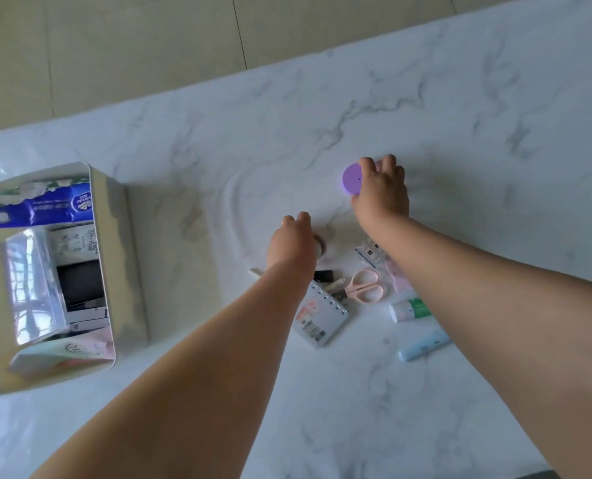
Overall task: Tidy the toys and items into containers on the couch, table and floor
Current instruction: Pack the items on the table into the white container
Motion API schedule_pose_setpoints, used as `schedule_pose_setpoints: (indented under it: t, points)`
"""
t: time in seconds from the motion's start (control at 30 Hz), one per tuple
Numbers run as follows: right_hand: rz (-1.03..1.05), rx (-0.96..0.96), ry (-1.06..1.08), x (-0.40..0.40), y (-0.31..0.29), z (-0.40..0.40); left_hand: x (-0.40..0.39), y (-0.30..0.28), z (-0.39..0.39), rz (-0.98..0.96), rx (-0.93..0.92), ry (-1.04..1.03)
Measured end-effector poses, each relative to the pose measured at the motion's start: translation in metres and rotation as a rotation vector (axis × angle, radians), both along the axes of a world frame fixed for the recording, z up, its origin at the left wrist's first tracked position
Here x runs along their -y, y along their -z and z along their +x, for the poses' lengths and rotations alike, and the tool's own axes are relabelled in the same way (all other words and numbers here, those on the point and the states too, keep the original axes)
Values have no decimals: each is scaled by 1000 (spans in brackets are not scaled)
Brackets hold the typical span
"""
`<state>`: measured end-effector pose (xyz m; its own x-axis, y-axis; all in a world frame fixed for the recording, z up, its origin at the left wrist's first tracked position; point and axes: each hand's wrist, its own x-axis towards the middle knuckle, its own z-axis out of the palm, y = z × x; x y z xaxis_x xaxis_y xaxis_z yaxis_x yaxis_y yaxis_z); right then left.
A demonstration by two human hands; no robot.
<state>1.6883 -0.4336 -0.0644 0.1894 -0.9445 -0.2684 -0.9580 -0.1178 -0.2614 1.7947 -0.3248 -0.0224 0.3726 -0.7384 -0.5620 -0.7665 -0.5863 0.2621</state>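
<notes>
Gripping a flat round purple disc in right-hand fingers; left hand over a small ring-like thing, grasp indiscernible.

I see a white marble table with grey veins under everything here. Beyond the far edge of this table lies a beige tiled floor, and 2 dark grout lines cross the floor behind the table.

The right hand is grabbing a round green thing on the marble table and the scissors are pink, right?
Almost. The head view shows the right hand gripping a round purple disc, not a green one. It does sit on the white marble table, and the small plastic-handled scissors are pink.
</notes>
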Motion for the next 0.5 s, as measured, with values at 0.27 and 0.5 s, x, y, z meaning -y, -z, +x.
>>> schedule_pose_setpoints:
  t: [0.27,0.5]
  points:
    - [146,37,-54,-18,-22,47,-7,-22,44,-170,-23,-309]
    - [265,355,-316,-97,-65,163,-67,-59,133,-459,62,-735]
